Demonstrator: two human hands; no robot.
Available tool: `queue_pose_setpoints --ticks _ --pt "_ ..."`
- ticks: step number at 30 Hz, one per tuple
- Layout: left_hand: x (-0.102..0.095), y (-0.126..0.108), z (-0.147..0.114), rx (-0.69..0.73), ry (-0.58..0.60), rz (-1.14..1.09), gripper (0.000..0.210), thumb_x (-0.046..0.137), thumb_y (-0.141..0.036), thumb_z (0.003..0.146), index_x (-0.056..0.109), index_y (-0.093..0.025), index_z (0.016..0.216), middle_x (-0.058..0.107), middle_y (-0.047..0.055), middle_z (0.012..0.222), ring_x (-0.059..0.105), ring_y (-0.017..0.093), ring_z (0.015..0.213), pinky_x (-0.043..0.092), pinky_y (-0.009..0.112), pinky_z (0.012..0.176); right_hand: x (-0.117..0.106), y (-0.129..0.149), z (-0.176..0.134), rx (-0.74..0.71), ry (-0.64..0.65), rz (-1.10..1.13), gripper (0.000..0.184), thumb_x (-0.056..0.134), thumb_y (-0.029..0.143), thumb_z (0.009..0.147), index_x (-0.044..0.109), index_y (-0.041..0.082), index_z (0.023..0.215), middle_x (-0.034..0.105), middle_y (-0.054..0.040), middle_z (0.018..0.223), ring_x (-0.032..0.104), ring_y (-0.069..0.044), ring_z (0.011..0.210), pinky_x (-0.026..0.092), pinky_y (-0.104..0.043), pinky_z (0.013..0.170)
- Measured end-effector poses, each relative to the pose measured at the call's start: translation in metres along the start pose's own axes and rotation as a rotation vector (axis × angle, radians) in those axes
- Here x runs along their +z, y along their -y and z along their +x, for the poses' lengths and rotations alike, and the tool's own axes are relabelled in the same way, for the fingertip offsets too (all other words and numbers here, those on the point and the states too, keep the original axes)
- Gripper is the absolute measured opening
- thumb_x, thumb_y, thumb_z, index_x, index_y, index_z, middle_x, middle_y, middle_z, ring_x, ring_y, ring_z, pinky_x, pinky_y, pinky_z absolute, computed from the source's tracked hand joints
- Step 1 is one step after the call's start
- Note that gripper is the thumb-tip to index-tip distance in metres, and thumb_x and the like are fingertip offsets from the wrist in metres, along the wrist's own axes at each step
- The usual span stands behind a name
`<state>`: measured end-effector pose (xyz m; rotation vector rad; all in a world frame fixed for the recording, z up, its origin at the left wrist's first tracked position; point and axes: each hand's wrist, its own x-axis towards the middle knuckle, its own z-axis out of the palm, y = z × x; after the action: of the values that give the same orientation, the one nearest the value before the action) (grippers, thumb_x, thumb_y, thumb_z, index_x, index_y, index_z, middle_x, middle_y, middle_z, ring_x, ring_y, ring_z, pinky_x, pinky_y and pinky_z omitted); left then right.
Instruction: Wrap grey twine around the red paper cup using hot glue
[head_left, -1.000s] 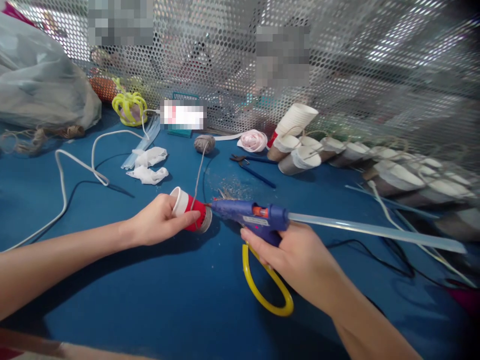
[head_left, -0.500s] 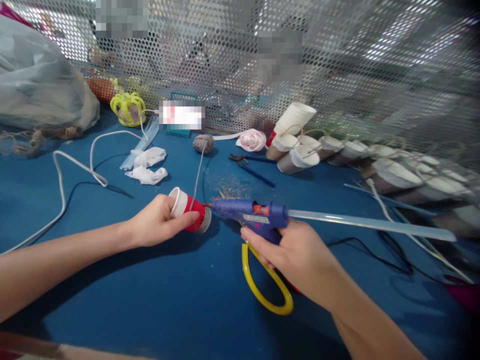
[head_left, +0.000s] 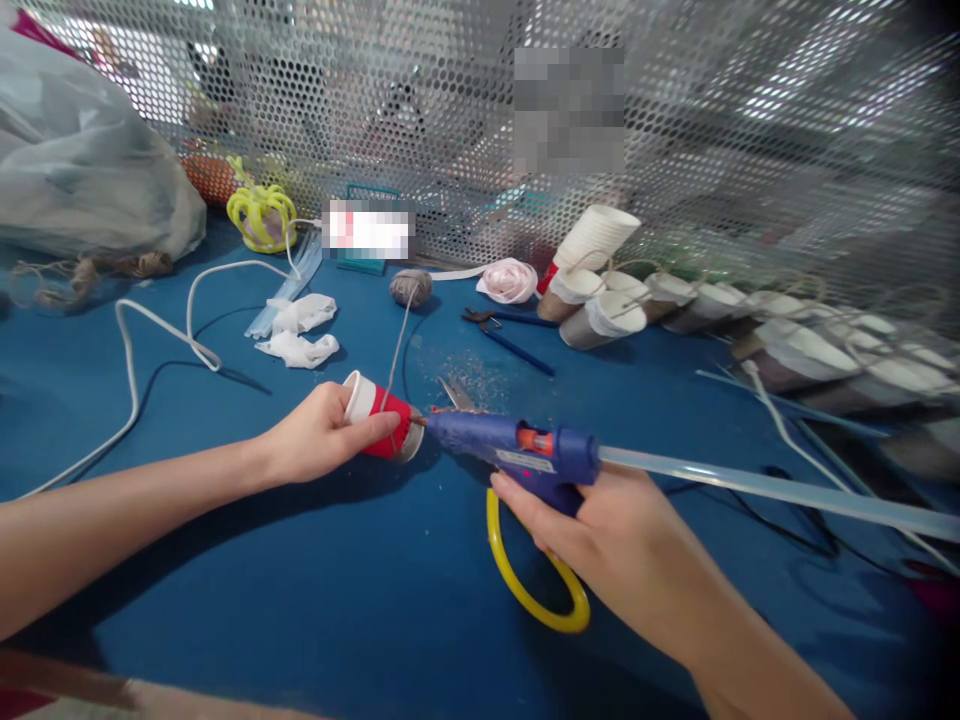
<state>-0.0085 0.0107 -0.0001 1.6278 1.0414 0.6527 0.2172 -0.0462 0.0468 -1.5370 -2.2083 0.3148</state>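
My left hand (head_left: 319, 430) is closed round a red and white paper cup (head_left: 361, 398), tilted on its side with its base to the right. Grey yarn is wound near the base, and a strand (head_left: 397, 345) runs from it up to a yarn ball (head_left: 411, 288). In my right hand (head_left: 592, 520) is a blue hot glue gun (head_left: 487, 440), with a long clear glue stick (head_left: 750, 482) out of its back. Its nozzle is at the cup's base end. Below the gun lie scissors with yellow handles (head_left: 536, 600), partly hidden by gun and hand.
Blue-handled pliers (head_left: 517, 350) and a pink ribbon roll (head_left: 508, 281) lie behind. Several yarn-covered cups (head_left: 604, 320) line the right, before a perforated metal screen (head_left: 450, 130). White cable (head_left: 131, 380), crumpled white scraps (head_left: 300, 348) and a plastic bag (head_left: 97, 170) are at left.
The glue gun has turned, its rear now lower and further right, while its nozzle stays at the cup. More of the scissor blades shows. The whole view has shifted slightly.
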Motion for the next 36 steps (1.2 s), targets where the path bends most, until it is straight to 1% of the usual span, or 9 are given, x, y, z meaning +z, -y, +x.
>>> queue_pose_setpoints --ticks 4,7,12,16,22,25,28,33,36 --pt "0.001 0.002 0.002 -0.027 0.001 -0.097 0.036 0.053 -0.04 0.079 0.069 -0.009 0.085 0.072 0.007 0.078 0.063 0.018 0.068 0.048 0.025 0.063 -0.001 0.002 -0.003 0.035 0.002 0.002 0.017 0.053 0.033 0.076 0.059 0.024 0.063 0.058 0.0004 0.045 0.064 -0.021 0.055 0.049 -0.027 0.05" --pt "0.001 0.002 0.003 -0.034 0.015 -0.187 0.033 0.055 -0.039 0.078 0.07 -0.01 0.086 0.073 0.008 0.082 0.065 0.018 0.074 0.049 0.024 0.069 -0.001 0.004 -0.005 0.057 0.009 0.018 0.021 0.052 0.033 0.076 0.054 0.025 0.057 0.052 0.0023 0.037 0.06 -0.019 0.046 0.046 -0.026 0.043" --pt "0.001 0.002 0.003 -0.039 0.012 -0.266 0.027 0.058 -0.035 0.078 0.071 -0.012 0.081 0.074 0.005 0.078 0.067 0.015 0.071 0.049 0.02 0.066 0.0 0.006 -0.006 0.02 -0.005 0.007 0.025 0.05 0.033 0.077 0.05 0.024 0.053 0.056 0.0001 0.043 0.063 -0.02 0.054 0.047 -0.027 0.046" --pt "0.002 0.001 0.003 -0.067 0.006 -0.302 0.024 0.058 -0.031 0.078 0.07 -0.011 0.083 0.074 0.005 0.075 0.067 0.015 0.067 0.049 0.02 0.063 -0.002 0.008 -0.008 0.016 0.022 -0.036 0.027 0.049 0.034 0.077 0.05 0.024 0.052 0.054 0.0 0.042 0.062 -0.02 0.052 0.046 -0.027 0.044" --pt "0.002 0.002 0.002 -0.013 0.014 -0.2 0.031 0.055 -0.037 0.079 0.069 -0.01 0.085 0.072 0.006 0.079 0.064 0.015 0.07 0.048 0.022 0.066 -0.002 0.007 -0.004 0.047 0.002 0.019 0.023 0.05 0.034 0.076 0.051 0.024 0.056 0.053 0.0003 0.041 0.064 -0.022 0.06 0.049 -0.029 0.054" --pt "0.002 0.005 0.0 0.015 0.009 -0.064 0.035 0.052 -0.039 0.081 0.068 -0.008 0.084 0.068 0.004 0.07 0.058 0.013 0.061 0.044 0.02 0.057 -0.002 0.006 0.001 0.122 0.016 0.045 0.02 0.053 0.034 0.075 0.053 0.024 0.058 0.052 0.0012 0.039 0.063 -0.022 0.056 0.048 -0.029 0.051" --pt "0.002 0.004 -0.002 0.056 0.013 0.024 0.034 0.049 -0.038 0.082 0.065 -0.008 0.075 0.06 0.0 0.059 0.049 0.009 0.053 0.037 0.018 0.049 -0.002 0.006 0.007 0.214 0.068 0.084 0.025 0.052 0.035 0.076 0.049 0.024 0.054 0.051 0.0021 0.037 0.06 -0.02 0.049 0.046 -0.028 0.047" --pt "0.002 0.0 -0.005 0.097 0.055 0.052 0.033 0.047 -0.036 0.083 0.062 -0.01 0.069 0.058 -0.001 0.062 0.047 0.009 0.056 0.038 0.017 0.052 -0.002 0.006 0.013 0.267 0.138 0.152 0.028 0.05 0.035 0.077 0.046 0.024 0.052 0.05 0.0033 0.036 0.059 -0.018 0.047 0.046 -0.027 0.047" --pt "0.001 0.001 -0.004 0.062 0.042 0.032 0.033 0.049 -0.038 0.082 0.064 -0.01 0.073 0.06 0.0 0.064 0.05 0.01 0.057 0.04 0.018 0.053 -0.002 0.006 0.012 0.254 0.111 0.144 0.024 0.051 0.035 0.077 0.05 0.024 0.056 0.051 0.0029 0.038 0.061 -0.02 0.052 0.048 -0.028 0.049"
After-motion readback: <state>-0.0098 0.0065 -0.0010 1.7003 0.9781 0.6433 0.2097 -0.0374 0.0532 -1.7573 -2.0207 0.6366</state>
